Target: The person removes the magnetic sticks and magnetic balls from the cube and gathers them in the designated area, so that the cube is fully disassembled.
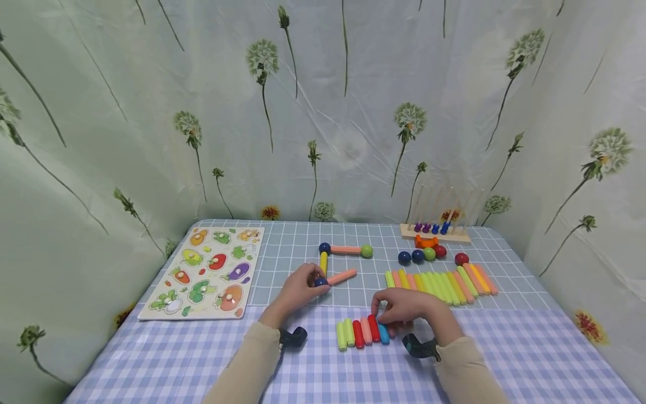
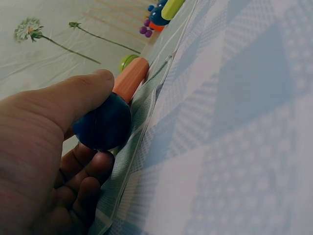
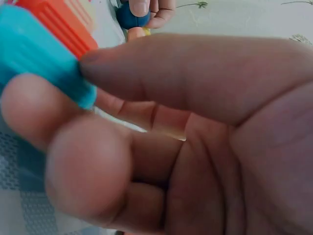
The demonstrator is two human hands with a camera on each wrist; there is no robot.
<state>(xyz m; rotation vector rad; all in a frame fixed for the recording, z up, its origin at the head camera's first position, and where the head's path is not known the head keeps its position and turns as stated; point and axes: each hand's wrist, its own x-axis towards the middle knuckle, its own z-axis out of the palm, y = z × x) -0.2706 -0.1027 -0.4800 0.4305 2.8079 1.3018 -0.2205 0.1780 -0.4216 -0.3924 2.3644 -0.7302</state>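
My left hand pinches a dark blue ball between thumb and fingers. A salmon-pink stick and a yellow stick meet at that ball. The yellow stick runs back to another dark blue ball, from which a second pink stick leads to a green ball. At the right end of a short row of sticks, my right hand has thumb and fingertips around the end of a blue stick. Beside the blue one lies a red stick; pink, red and green sticks continue leftward.
A vegetable puzzle board lies at the left. To the right are a long row of coloured sticks, several loose balls and an orange piece. Behind them stands a wooden peg rack with small beads.
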